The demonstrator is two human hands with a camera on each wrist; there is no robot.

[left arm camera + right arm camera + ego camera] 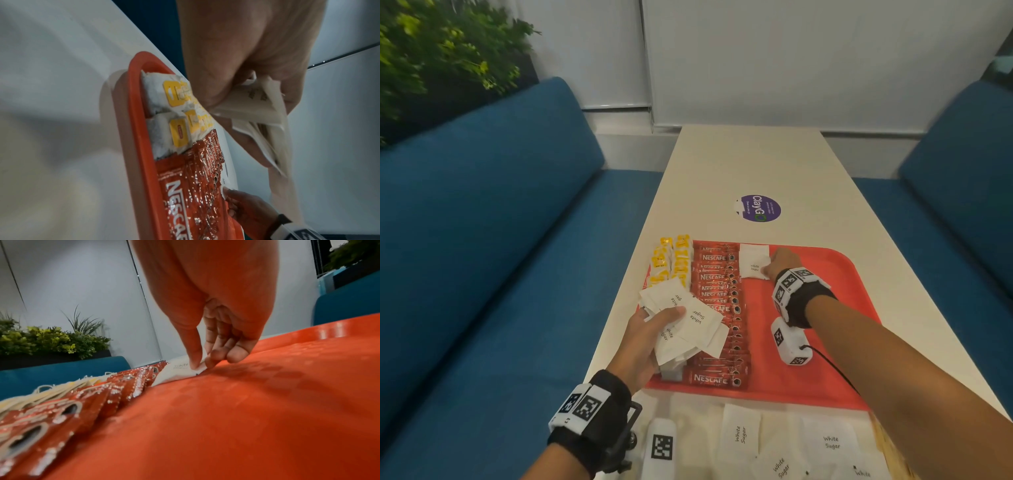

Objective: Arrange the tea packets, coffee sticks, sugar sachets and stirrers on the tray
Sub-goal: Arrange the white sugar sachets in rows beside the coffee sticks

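Head view: the left hand (pixel 650 339) grasps a fanned bundle of sugar sachets (pixel 688 325) over the tray (pixel 825 308) on the worktop (pixel 750 164); the right hand (pixel 784 262) pinches one sachet (pixel 754 262) lying beside the coffee sticks (pixel 717 298).

Left wrist view: fingers (pixel 292 91) curl round the bundle (pixel 252 104), above the tea packets (pixel 174 113).

Right wrist view: thumb and fingertips (pixel 195 360) nip the sachet's (pixel 180 368) edge on the tray (pixel 246 418).

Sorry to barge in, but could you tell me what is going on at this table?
A person is laying out drink supplies on a red plastic tray. Yellow-and-white tea packets and a column of red Nescafe coffee sticks already lie along its left side. The right hand pinches one white paper sugar sachet at the tray's far end, beside the sticks. The left hand holds a fanned bunch of white sugar sachets. More loose sachets lie in front of the tray.
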